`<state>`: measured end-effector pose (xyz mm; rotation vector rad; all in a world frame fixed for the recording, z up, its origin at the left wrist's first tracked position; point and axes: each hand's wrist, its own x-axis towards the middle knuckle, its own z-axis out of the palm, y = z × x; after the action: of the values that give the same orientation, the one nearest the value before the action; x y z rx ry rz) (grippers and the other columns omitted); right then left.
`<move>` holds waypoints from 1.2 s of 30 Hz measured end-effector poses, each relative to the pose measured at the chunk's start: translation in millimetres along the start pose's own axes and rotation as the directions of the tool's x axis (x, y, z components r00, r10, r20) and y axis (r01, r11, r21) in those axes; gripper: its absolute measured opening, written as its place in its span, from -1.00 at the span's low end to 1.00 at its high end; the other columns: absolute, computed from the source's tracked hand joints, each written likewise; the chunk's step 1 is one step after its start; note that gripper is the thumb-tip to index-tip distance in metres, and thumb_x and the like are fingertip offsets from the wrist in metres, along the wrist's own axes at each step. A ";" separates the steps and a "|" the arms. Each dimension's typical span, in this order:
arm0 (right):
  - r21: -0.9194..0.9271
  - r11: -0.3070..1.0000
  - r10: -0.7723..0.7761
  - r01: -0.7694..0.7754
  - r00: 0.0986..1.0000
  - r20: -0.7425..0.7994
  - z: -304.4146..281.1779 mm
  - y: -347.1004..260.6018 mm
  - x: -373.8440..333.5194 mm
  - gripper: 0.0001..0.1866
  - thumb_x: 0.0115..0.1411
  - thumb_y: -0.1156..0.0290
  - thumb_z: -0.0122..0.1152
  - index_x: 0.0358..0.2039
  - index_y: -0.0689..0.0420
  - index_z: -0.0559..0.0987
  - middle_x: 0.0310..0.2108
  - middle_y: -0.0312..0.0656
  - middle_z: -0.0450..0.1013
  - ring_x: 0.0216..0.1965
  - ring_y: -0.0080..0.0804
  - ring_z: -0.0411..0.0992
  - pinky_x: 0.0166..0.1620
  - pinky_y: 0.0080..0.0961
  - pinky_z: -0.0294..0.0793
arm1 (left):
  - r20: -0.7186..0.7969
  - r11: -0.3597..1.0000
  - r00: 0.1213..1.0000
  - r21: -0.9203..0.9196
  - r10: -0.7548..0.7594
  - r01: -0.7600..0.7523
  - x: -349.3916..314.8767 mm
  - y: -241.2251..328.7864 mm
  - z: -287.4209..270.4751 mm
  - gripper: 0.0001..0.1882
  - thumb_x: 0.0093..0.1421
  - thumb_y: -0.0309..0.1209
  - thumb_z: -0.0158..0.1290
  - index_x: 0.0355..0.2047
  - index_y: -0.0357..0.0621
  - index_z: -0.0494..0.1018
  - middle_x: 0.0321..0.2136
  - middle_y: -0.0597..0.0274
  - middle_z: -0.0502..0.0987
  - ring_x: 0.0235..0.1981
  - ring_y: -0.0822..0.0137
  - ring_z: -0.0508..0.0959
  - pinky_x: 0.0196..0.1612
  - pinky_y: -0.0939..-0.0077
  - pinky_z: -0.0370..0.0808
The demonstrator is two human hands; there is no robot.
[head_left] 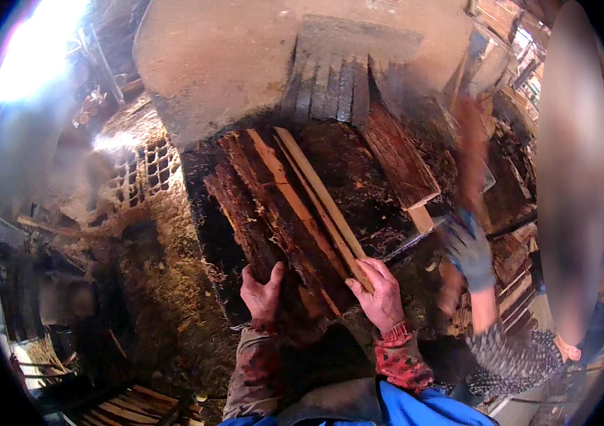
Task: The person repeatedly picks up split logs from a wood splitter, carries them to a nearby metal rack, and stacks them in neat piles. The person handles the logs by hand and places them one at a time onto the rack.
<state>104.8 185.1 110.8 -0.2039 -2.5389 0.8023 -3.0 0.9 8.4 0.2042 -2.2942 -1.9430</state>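
Note:
Several rough wooden slabs with dark bark (248,192) lie side by side on a dark work surface (206,213) in front of me. At their near left end my left hand (262,295) is closed around a bark-covered slab, its thumb on top. My right hand (380,295) grips the near end of a pale, narrow wooden strip (323,199) that lies along the right edge of the slabs. The undersides of both hands' grips are hidden.
Beyond is a machine with a dusty, tan housing (209,64) and hanging dark flaps (327,85). A reddish bark-edged board (398,156) comes out beneath them. At right, a co-worker's gloved hand (469,248) is blurred near stacked wood (515,263). Sawdust (167,284) covers the left floor.

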 end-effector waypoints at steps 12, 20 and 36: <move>-0.173 0.984 0.038 -0.047 0.998 -0.056 7.6 83.7 34.3 -0.56 0.05 0.35 0.28 -0.09 0.32 0.47 -0.08 0.03 0.37 -0.06 -0.01 0.38 -0.02 -0.28 0.42 | 0.012 0.999 1.000 -0.035 0.026 -0.026 0.4 -5.4 -0.3 -0.50 -0.02 -0.19 0.31 -0.20 -0.29 0.42 -0.33 0.06 0.61 -0.30 0.30 0.60 -0.20 0.41 0.49; -0.453 0.889 0.173 -0.063 0.963 0.205 31.9 127.1 62.7 -0.34 -0.05 0.21 0.33 0.09 0.12 0.40 0.04 -0.02 0.24 0.07 0.02 0.23 0.09 -0.20 0.30 | -0.052 0.999 0.999 0.041 0.011 -0.008 -3.2 9.1 0.8 -0.49 -0.03 -0.19 0.31 -0.20 -0.29 0.42 -0.36 0.05 0.60 -0.31 0.29 0.60 -0.22 0.42 0.50; -0.586 0.808 0.130 0.063 0.951 0.281 28.1 138.9 68.3 -0.38 0.08 0.32 0.15 0.17 0.18 0.27 0.08 0.07 0.24 -0.10 0.01 0.41 -0.12 -0.17 0.47 | -0.011 0.996 0.997 -0.059 0.072 -0.072 3.4 -23.6 6.2 -0.49 -0.03 -0.18 0.31 -0.21 -0.29 0.42 -0.37 0.02 0.60 -0.31 0.19 0.61 -0.22 0.38 0.50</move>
<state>31.5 303.3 37.3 -0.3446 -3.0281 0.0112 -7.0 2.5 -15.9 0.1222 -2.2025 -1.9679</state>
